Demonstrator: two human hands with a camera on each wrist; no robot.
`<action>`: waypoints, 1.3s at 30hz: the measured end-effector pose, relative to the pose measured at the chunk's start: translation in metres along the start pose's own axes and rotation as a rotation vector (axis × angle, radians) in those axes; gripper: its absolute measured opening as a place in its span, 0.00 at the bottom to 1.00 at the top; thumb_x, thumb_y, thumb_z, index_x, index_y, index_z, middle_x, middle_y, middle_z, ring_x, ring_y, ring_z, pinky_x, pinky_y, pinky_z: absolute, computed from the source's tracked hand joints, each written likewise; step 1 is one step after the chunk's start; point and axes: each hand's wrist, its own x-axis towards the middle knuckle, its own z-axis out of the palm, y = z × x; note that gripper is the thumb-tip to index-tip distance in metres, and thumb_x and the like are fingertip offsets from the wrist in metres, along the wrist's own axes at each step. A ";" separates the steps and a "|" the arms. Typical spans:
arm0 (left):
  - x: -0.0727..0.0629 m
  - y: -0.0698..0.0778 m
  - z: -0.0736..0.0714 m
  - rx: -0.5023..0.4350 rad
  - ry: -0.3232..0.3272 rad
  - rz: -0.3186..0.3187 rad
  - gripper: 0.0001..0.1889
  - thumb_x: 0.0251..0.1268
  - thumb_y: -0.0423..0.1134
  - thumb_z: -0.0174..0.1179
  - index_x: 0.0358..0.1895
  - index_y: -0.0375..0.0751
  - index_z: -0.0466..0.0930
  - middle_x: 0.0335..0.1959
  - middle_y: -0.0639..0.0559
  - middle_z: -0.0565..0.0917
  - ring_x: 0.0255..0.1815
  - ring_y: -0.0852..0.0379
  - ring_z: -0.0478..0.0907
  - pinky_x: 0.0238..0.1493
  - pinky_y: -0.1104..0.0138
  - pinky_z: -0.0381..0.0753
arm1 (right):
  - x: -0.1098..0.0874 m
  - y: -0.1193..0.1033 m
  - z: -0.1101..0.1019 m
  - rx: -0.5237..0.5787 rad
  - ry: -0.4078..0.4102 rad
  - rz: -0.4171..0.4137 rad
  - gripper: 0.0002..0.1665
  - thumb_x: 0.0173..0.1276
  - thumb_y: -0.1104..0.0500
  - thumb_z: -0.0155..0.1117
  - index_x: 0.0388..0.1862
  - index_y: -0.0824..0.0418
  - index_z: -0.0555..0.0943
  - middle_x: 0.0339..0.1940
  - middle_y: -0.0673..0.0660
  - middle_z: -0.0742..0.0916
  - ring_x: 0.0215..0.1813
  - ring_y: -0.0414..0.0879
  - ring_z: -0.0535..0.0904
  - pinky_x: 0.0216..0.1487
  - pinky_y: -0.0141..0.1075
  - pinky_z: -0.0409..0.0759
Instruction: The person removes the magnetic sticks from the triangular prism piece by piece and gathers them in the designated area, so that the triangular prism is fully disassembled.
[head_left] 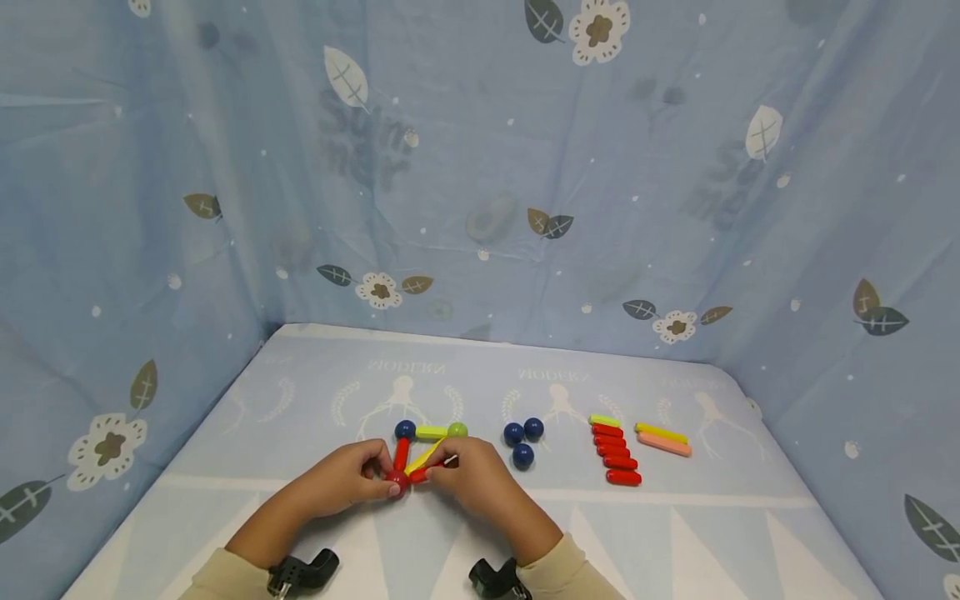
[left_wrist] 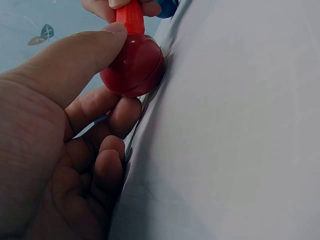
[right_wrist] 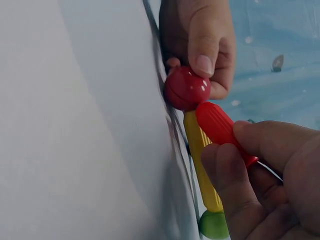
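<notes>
My left hand [head_left: 343,481] pinches a red ball [head_left: 398,482] between thumb and fingers at the near corner of a triangle of sticks and balls. Between thumb and fingers of my right hand [head_left: 474,479] is a short red stick [right_wrist: 218,125], one end at the red ball. From that ball another red stick [head_left: 401,454] runs to a dark blue ball [head_left: 405,429], and a yellow stick [right_wrist: 202,165] runs to a green ball [head_left: 457,429]. A yellow-green stick [head_left: 431,432] joins the blue and green balls.
Right of the hands lie several loose pieces: blue balls [head_left: 522,455], a column of red sticks [head_left: 617,462] with a yellow-green stick [head_left: 604,421] at its top, a longer yellow stick [head_left: 662,433] and an orange stick [head_left: 664,444]. Patterned curtains [head_left: 480,167] surround the table.
</notes>
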 end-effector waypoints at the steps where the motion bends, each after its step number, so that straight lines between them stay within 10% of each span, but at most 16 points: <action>1: 0.000 0.000 0.000 -0.001 -0.002 -0.002 0.17 0.59 0.51 0.78 0.38 0.48 0.79 0.28 0.54 0.77 0.28 0.59 0.72 0.29 0.68 0.70 | 0.000 0.001 -0.001 0.015 0.005 0.008 0.06 0.67 0.58 0.76 0.34 0.46 0.88 0.37 0.40 0.87 0.39 0.35 0.81 0.42 0.32 0.80; 39: 0.001 0.000 0.002 -0.002 0.002 -0.054 0.18 0.57 0.50 0.79 0.38 0.49 0.79 0.30 0.53 0.77 0.30 0.56 0.72 0.30 0.68 0.69 | -0.058 0.056 -0.083 0.078 0.099 0.170 0.07 0.68 0.52 0.76 0.44 0.43 0.87 0.44 0.48 0.88 0.43 0.48 0.80 0.38 0.38 0.80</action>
